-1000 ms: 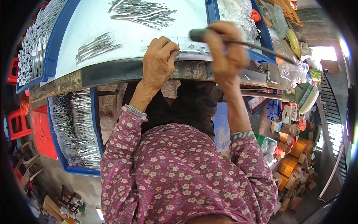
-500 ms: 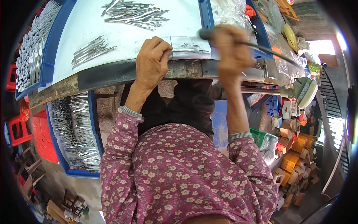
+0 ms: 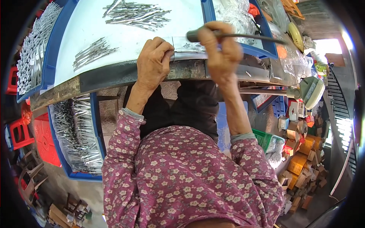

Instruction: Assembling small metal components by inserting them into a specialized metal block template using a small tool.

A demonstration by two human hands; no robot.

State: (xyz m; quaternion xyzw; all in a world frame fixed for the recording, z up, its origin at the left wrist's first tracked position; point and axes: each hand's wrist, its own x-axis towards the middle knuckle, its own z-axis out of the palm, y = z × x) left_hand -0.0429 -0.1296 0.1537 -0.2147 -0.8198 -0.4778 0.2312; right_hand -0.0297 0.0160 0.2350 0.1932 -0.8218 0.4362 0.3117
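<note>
My left hand (image 3: 153,62) is closed in a pinch at the table's front edge, against the left end of a flat, pale metal-looking block (image 3: 190,47). What its fingertips hold is too small to make out. My right hand (image 3: 222,51), slightly blurred, is wrapped round a tool with a thick dark handle end (image 3: 192,36) and a long, thin dark shaft (image 3: 258,37) reaching right. It is raised over the block's right end. Farther back on the white sheet (image 3: 87,22) lies a heap of thin metal rods (image 3: 137,16); a smaller heap (image 3: 93,52) lies left of my left hand.
A blue tray (image 3: 47,72) full of rods stands at far left, another (image 3: 99,140) below the table. Clear plastic bags (image 3: 235,17) fill a blue tray at right. A lamp (image 3: 312,92) juts out at the right; cardboard boxes (image 3: 298,165) are piled on the floor.
My right hand has moved left with the tool, its dark handle end now nearer my left hand. The left hand has barely shifted.
</note>
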